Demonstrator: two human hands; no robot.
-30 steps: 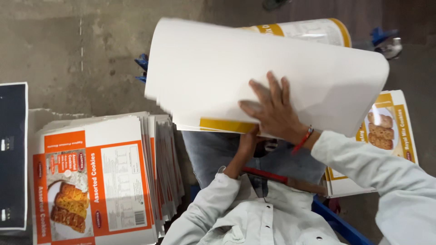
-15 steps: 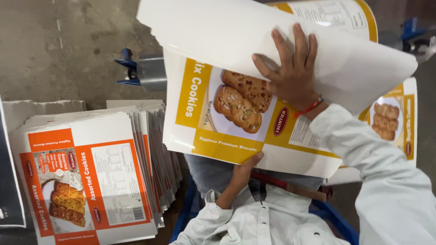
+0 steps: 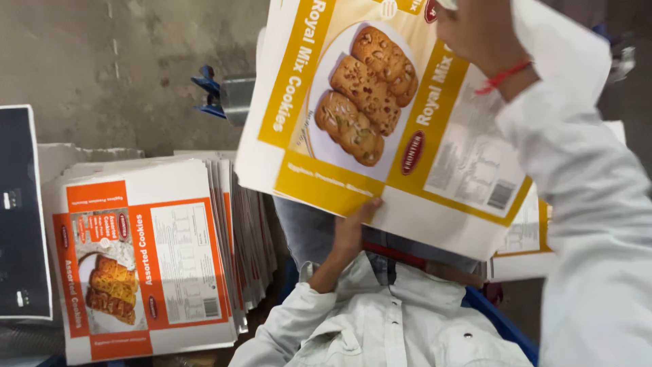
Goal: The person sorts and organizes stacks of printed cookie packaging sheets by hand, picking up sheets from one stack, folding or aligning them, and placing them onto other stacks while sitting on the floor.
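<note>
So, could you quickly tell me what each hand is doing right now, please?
Left hand: closed on the lower edge of the yellow printed carton sheet.
Right hand: on the sheet's top; its grip cannot be told.

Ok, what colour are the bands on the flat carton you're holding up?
Yellow bands on white, with a biscuit picture, on the flat carton; head view shows it.

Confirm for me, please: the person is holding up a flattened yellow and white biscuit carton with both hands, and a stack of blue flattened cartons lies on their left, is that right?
Not quite. The head view shows the stack of flattened cartons on the left is orange and white, not blue. The rest holds: the left hand grips the lower edge of the flattened yellow and white biscuit carton, and the right hand holds its top.
</note>
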